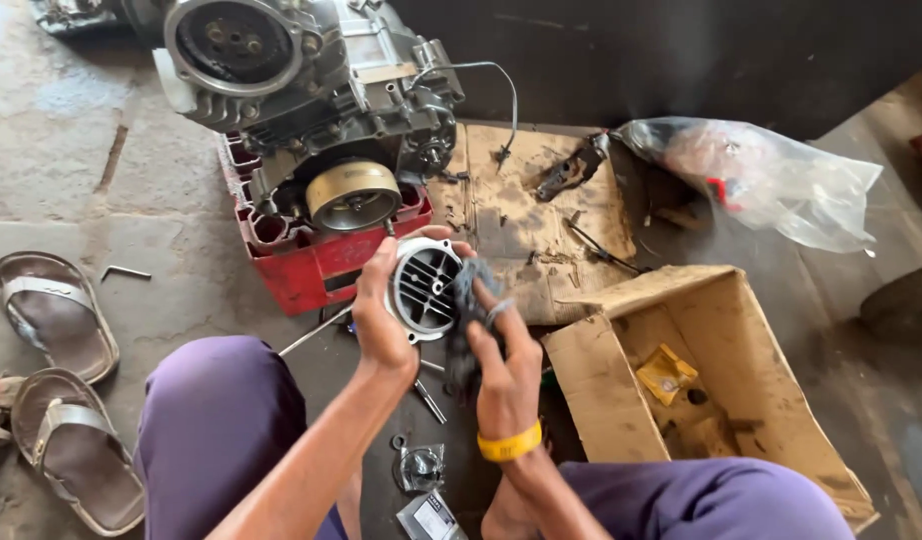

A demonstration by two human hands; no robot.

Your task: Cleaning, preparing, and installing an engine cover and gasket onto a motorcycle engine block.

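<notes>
Head view. Left hand (381, 315) grips a round finned cover (426, 288) by its rim, fingers closed on it, held above the floor in front of the engine (311, 100) on the red crate (311, 265). Right hand (506, 375) has its fingers closed on a dark rag (466, 300), pressed to the cover's face.

Risks, as judged: the greasy rim could slip from the one-hand grip and drop onto the small parts (421, 465) below; rag threads may snag on the fins.

Packages: open brown carton (781, 420) at right, yellow packet (666, 372) inside; clear plastic bag (771, 180) beyond; small grey box (431, 518) at bottom.
</notes>
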